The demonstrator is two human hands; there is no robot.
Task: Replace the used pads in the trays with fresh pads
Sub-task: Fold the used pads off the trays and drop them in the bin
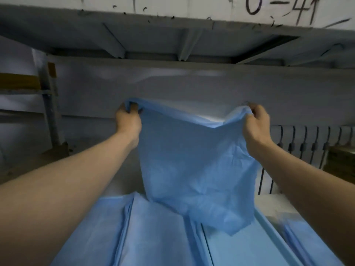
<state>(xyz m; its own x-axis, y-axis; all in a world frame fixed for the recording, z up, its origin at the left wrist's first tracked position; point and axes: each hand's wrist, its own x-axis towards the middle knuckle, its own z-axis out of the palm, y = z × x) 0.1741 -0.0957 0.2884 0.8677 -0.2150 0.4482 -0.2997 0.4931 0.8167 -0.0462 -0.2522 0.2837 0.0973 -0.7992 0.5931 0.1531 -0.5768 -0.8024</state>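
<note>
Two hands (127, 120) (256, 121), one held pad (192, 160), perhaps three stacked.

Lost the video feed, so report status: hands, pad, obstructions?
Hands: left hand and right hand each grip a top corner of the blue pad, held up. Lower edge drapes onto the folded pads below. No obstruction seen.

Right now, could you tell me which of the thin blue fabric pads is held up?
The crumpled blue pad hanging in the middle: the left hand and the right hand grip its top corners, while the other blue pads lie flat below.
</note>
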